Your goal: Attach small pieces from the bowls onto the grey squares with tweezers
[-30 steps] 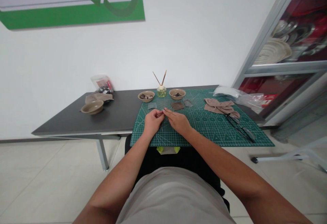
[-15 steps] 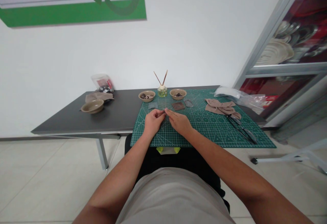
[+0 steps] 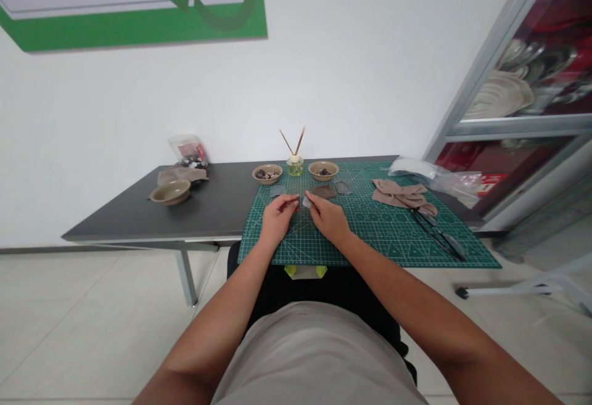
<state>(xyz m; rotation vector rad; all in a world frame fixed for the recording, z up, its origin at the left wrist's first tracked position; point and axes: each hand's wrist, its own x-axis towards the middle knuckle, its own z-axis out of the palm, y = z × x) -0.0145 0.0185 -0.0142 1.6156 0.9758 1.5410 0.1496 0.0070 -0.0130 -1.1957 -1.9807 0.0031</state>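
Observation:
My left hand point(image 3: 277, 220) is closed in a pinch over the green cutting mat point(image 3: 370, 223); whatever lies between its fingertips is too small to make out. Just across a narrow gap, my right hand point(image 3: 329, 217) pinches a small light-grey piece point(image 3: 306, 201) that looks like a scrap of sandpaper. Beyond the hands lie flat squares: a grey one point(image 3: 277, 190) on the left, a brown one point(image 3: 324, 192) in the middle and another grey one point(image 3: 343, 187). Behind these stand a bowl of small stones point(image 3: 267, 182) and a second bowl with dark stones point(image 3: 323, 178).
A glass reed diffuser point(image 3: 295, 166) stands between the bowls. To the right are a crumpled brown cloth point(image 3: 398, 193), eyeglasses point(image 3: 437, 235) and a clear plastic bag point(image 3: 439, 177). Another bowl point(image 3: 169, 198), a cloth point(image 3: 192, 174) and a clear container point(image 3: 189, 149) are on the left.
My fingertips were together before; now a small gap parts the two hands. The light-grey piece in my right hand has come into view.

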